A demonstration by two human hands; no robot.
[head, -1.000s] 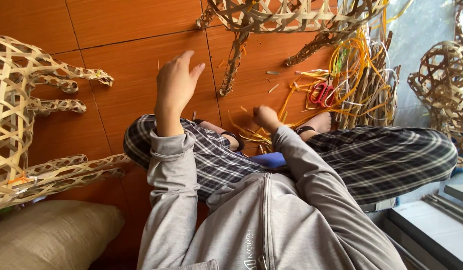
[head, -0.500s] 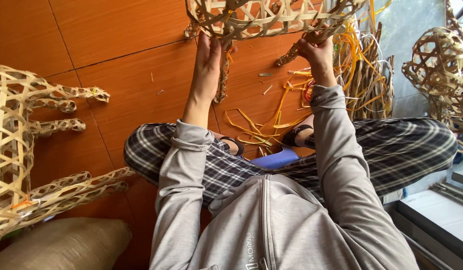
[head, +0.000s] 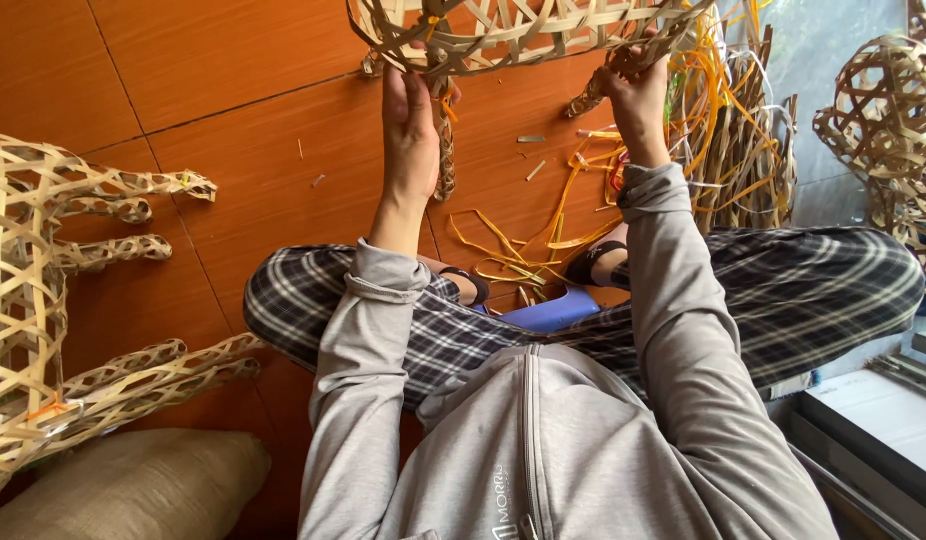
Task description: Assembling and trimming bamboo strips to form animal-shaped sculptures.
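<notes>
Woven bamboo frame (head: pixel 523 35) runs off the top edge, so only its lower rim and two hanging legs show; its full shape cannot be made out. Left hand (head: pixel 410 130) is raised with the palm away from the camera, fingers (head: pixel 403 85) curled up into the open lattice at the frame's rim and closed on its strips; the fingertips themselves are hidden behind the weave. One woven leg (head: pixel 445 150) hangs just beside that hand, touching its thumb side. Right hand (head: pixel 638 95) grips the second woven leg (head: pixel 595 95) where it meets the frame, fingers (head: pixel 623 65) wrapped shut around it; the thumb is not visible. Grey sleeves cover both forearms, and the person's lap and crossed legs in checked trousers (head: pixel 783 290) fill the lower frame. Below and between the hands, loose yellow and orange strips (head: pixel 523 245) lie scattered on the orange tiled floor (head: pixel 213 80). To the right of the right hand, a bundle of strips (head: pixel 743 140) leans upright, partly hidden by the frame. Farther right, a round woven ball (head: pixel 883 100) is cut by the edge. Well to the left of the left hand lies a second woven figure (head: pixel 43 300) with four legs, its body cut off. A tan sack (head: pixel 133 495) sits bottom left. A blue object (head: pixel 553 310) in the lap is mostly hidden.
</notes>
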